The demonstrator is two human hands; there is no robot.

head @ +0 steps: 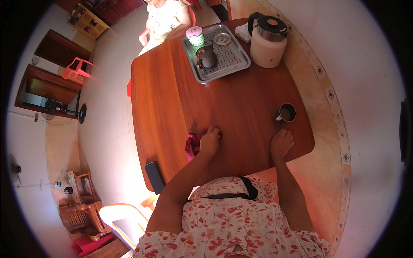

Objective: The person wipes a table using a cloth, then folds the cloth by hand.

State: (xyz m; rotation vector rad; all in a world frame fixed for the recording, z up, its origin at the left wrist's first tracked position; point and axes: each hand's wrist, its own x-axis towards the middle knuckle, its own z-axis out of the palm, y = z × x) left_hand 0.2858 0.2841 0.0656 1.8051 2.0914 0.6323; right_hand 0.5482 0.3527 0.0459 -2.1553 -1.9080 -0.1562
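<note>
In the head view my left hand [210,140] rests on the wooden table [226,106], its fingers closed on a dark red cloth [193,144] that spreads out to its left. My right hand [282,143] lies on the tabletop near the right edge, fingers bent; whether they are closed is hard to tell, and no object shows in them. Just beyond it stands a metal mug [287,112] with liquid inside, its handle towards the lower left. A black smartphone [155,177] lies at the table's left edge, beside my left forearm.
At the far end a perforated steel tray [232,69] holds a dark teapot [207,57], a pink-lidded tin [195,36] and a small round dish [222,39]. A large cream thermal jug [268,45] stands right of it. Another person [166,21] sits beyond the table. A plastic chair [124,214] is at lower left.
</note>
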